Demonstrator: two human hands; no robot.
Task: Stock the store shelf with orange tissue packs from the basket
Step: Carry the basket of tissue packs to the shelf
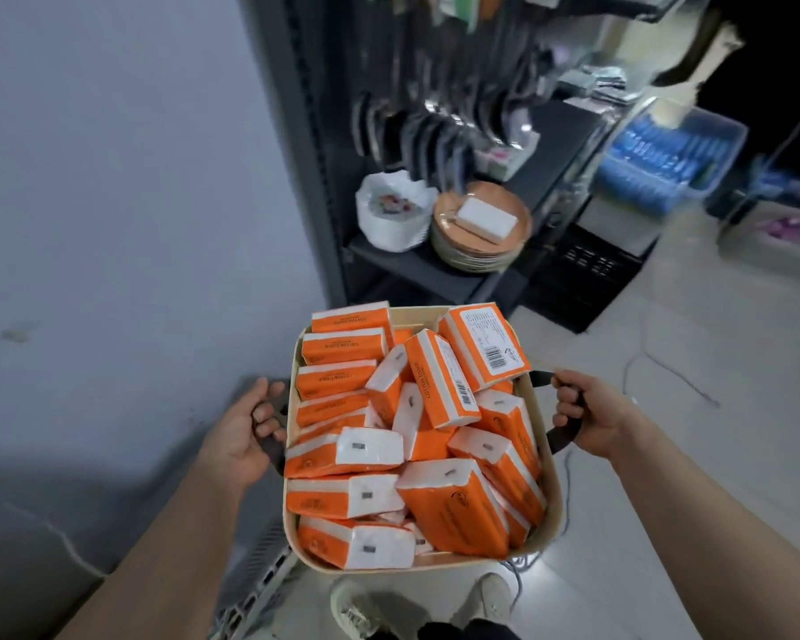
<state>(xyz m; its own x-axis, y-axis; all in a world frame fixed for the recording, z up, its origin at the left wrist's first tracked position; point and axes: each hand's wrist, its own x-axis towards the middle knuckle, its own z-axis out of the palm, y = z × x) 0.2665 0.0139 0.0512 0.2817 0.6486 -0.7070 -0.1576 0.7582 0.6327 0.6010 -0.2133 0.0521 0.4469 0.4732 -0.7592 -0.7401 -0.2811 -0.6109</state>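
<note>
Two hands hold a full basket of orange tissue packs, short of a dark shelf.

Nearest, two pale shoes (490, 593) stand on the light floor (666, 371), with a slotted metal rail (259, 570) just left of them. Above the shoes is the cream basket (458, 560). The left hand (246, 431) is curled round its dark left handle (273, 450) and the right hand (592, 418) round its right handle (569, 436). The orange tissue packs (453, 505) are heaped inside, several rising above the rim, one at the far right corner leaning over the edge. A grey wall (112, 177) lies close on the left; bare floor opens to the right. Beyond the far rim stands the shelf (416, 270), its front edge near the basket, carrying white bowls (393, 214) beside a stack of plates (481, 237), with blurred utensils (435, 131) hanging above. A black crate (587, 270) sits right of the shelf, a clear bin (666, 164) farther back.
</note>
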